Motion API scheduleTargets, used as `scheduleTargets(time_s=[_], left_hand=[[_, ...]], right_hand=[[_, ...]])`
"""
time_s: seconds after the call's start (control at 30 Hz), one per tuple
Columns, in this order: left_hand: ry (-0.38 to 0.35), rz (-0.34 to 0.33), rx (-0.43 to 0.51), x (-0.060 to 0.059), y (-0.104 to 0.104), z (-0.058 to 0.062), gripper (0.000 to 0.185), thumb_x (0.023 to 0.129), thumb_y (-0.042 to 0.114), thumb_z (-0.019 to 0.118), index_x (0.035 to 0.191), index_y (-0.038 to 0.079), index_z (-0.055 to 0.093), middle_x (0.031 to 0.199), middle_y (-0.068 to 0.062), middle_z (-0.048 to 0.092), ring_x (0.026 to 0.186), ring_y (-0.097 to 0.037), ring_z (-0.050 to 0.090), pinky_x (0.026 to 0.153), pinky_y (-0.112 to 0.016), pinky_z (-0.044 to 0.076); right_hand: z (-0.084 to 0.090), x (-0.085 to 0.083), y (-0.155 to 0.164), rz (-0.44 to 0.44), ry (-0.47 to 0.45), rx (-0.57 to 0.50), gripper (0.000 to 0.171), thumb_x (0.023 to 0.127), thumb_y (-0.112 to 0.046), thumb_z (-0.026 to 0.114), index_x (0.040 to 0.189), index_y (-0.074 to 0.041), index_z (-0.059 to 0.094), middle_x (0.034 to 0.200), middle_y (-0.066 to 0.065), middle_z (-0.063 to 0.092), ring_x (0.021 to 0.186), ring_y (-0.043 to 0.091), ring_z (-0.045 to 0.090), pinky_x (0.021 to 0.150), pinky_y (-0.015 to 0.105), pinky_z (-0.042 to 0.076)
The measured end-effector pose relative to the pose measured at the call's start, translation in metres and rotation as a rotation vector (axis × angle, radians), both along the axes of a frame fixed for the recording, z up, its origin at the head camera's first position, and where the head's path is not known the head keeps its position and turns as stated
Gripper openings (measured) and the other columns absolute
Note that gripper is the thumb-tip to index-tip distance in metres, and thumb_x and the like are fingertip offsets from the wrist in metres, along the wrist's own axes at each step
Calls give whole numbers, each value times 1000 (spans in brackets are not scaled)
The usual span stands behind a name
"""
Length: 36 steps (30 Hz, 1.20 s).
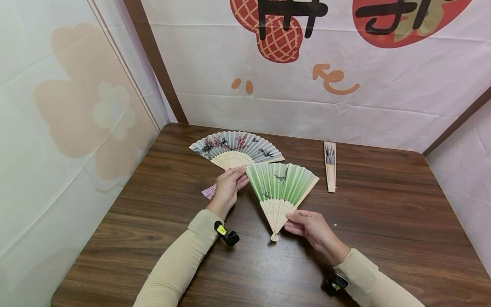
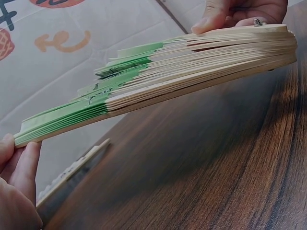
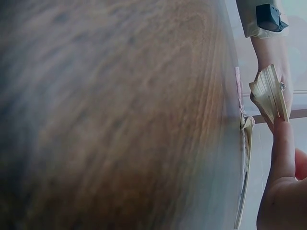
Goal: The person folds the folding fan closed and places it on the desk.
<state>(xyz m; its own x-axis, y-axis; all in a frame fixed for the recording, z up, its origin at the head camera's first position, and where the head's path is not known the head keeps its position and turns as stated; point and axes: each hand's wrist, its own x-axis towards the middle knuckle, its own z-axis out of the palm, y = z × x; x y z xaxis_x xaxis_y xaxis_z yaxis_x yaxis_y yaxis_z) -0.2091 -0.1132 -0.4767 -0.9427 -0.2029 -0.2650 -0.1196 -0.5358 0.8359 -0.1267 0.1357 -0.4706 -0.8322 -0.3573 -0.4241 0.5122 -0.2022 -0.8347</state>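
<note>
A green folding fan, partly spread, is held above the table between both hands. My left hand pinches the upper left corner of its green leaf. Lower down on the other side, my right hand pinches the pale outer rib near the pivot. Seen edge-on in the left wrist view, the fan shows stacked pale ribs and green folds. In the right wrist view, only the rib end of the fan shows beside the right hand.
A spread grey folding fan with pink blossoms lies behind the left hand, its pink tassel to the left. A closed fan lies on the wooden table at the back right. Printed cloth walls stand around the table.
</note>
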Motion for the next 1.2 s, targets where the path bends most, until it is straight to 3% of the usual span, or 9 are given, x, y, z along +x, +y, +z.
scheduleTargets(time_s=[0.17, 0.8, 1.2], left_hand=[[-9, -2, -2, 0, 0, 1, 24, 97, -1, 60, 118, -11, 63, 77, 4, 73, 69, -8, 73, 68, -21, 63], [-23, -28, -17, -1, -1, 1, 34, 96, 1, 62, 126, -14, 59, 80, 5, 73, 70, -8, 73, 69, -20, 63], [-40, -25, -7, -1, 0, 1, 34, 97, 2, 62, 127, -13, 59, 79, 4, 73, 70, -8, 73, 69, -21, 63]], right_hand=[[0, 0, 0, 9, -4, 3, 26, 98, 3, 54, 83, -11, 69, 80, -2, 74, 76, 10, 73, 79, 23, 63], [-3, -2, 0, 52, -16, -10, 25, 99, 0, 54, 86, -13, 70, 84, -2, 75, 81, 10, 72, 84, 27, 63], [-4, -3, -1, 42, -54, -74, 24, 101, -1, 51, 89, -13, 69, 87, -1, 75, 84, 11, 73, 85, 25, 62]])
